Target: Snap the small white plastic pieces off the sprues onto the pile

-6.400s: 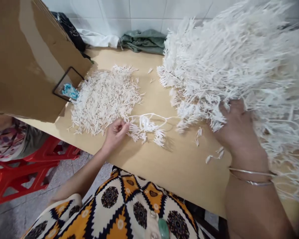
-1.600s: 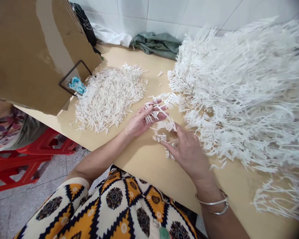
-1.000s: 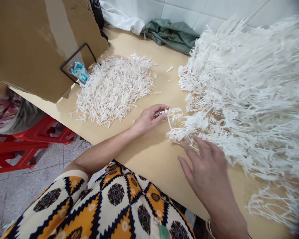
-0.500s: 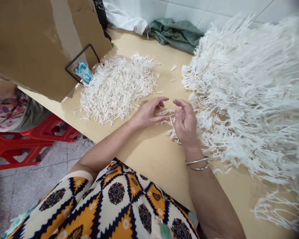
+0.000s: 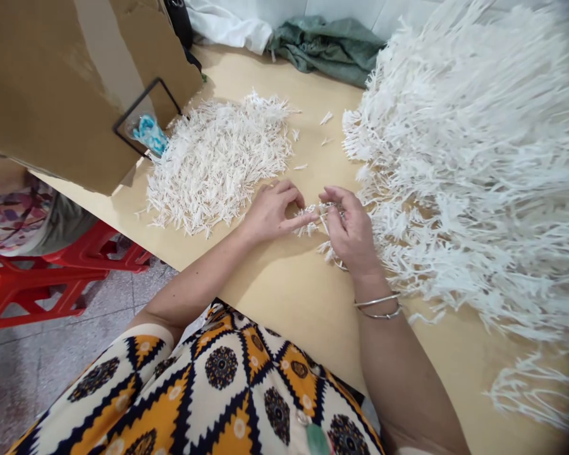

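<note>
At the far left stand red stools (image 5: pixel 38 291) beside a seated person's floral clothing (image 5: pixel 9 215); next comes a cardboard box (image 5: pixel 52 95), with a black wire frame (image 5: pixel 117 134) at its lower corner and a blue-and-white item (image 5: pixel 150 133) within the frame; just right of that, a low pile of short white tufts (image 5: pixel 222 158) lies on the table (image 5: pixel 284 303); the left hand (image 5: pixel 275 207) is bent beside it, thumb extended against a tufted white strand (image 5: pixel 323 222), though I cannot tell whether it grips; the strand lies between both hands, above the table; the right hand (image 5: pixel 349 230) pinches it between curled fingers and thumb; farther right spreads a large heap of white fringe (image 5: pixel 474 164).
</note>
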The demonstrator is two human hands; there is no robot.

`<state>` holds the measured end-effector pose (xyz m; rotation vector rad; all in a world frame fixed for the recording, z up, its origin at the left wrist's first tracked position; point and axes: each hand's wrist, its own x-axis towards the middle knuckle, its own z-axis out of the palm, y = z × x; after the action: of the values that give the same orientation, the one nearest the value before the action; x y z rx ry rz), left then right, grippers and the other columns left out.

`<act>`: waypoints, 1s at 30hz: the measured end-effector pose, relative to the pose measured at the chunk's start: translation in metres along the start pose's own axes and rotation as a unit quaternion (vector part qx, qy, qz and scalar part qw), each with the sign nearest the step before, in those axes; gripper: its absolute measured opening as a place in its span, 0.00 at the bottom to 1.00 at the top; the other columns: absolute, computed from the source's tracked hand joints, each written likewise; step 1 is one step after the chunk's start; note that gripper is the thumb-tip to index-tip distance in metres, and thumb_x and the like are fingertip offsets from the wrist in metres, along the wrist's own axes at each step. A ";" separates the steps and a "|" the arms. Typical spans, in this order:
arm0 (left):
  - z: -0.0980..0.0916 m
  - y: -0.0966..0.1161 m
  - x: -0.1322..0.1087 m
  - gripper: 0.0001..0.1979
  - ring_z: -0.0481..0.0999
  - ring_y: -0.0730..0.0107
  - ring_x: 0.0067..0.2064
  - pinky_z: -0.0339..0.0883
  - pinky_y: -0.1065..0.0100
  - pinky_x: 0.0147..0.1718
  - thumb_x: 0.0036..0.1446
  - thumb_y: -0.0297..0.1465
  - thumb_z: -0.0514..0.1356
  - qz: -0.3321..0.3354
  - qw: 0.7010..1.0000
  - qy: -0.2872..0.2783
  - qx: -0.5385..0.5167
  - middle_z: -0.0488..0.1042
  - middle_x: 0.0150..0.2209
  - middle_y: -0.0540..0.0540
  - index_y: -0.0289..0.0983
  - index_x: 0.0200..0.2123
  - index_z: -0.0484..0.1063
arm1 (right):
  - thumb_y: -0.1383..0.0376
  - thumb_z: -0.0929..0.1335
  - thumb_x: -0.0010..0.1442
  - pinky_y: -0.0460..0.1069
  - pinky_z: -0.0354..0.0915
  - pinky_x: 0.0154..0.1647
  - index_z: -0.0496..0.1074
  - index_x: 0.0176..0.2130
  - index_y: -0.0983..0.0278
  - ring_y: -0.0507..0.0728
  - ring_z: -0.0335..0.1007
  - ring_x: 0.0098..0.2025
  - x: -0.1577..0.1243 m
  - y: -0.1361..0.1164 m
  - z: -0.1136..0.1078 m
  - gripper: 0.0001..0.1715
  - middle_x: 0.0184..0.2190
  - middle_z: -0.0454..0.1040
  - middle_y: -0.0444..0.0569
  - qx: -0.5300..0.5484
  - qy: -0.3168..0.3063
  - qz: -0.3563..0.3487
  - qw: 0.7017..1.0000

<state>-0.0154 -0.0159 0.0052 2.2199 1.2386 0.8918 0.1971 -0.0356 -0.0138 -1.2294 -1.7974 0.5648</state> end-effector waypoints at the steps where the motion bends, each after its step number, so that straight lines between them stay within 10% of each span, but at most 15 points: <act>1: 0.001 -0.001 0.000 0.25 0.76 0.60 0.45 0.64 0.56 0.53 0.65 0.55 0.63 -0.002 1.000 -0.011 0.024 0.78 0.43 0.42 0.37 0.37 0.79 | 0.66 0.63 0.70 0.66 0.70 0.66 0.71 0.62 0.60 0.62 0.78 0.58 0.000 0.000 0.000 0.23 0.54 0.81 0.55 0.000 0.001 0.000 1.000; 11: 0.004 -0.004 0.005 0.22 0.68 0.76 0.27 0.62 0.71 0.29 0.63 0.52 0.66 -0.067 0.971 -0.005 -0.228 0.74 0.28 0.51 0.37 0.38 0.76 | 0.60 0.74 0.63 0.63 0.72 0.60 0.77 0.55 0.61 0.63 0.79 0.53 0.004 -0.005 -0.002 0.22 0.50 0.83 0.54 0.020 -0.019 0.009 1.000; 18: 0.006 -0.015 0.005 0.24 0.78 0.76 0.39 0.73 0.72 0.41 0.59 0.50 0.71 -0.048 0.949 -0.004 -0.311 0.80 0.40 0.47 0.37 0.46 0.76 | 0.60 0.72 0.64 0.52 0.72 0.42 0.78 0.41 0.59 0.55 0.76 0.36 0.006 -0.008 -0.004 0.06 0.36 0.81 0.45 0.040 0.019 0.073 0.996; 30: 0.008 -0.015 0.009 0.24 0.79 0.75 0.37 0.73 0.72 0.39 0.60 0.51 0.70 -0.073 0.938 0.003 -0.340 0.81 0.39 0.46 0.36 0.45 0.77 | 0.61 0.72 0.63 0.54 0.75 0.39 0.72 0.44 0.57 0.58 0.82 0.37 0.006 0.012 0.006 0.08 0.35 0.81 0.45 0.120 0.083 0.089 0.985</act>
<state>-0.0150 -0.0018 -0.0068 1.5564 0.8932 1.0656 0.1975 -0.0249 -0.0237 -1.2371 -1.4429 0.7352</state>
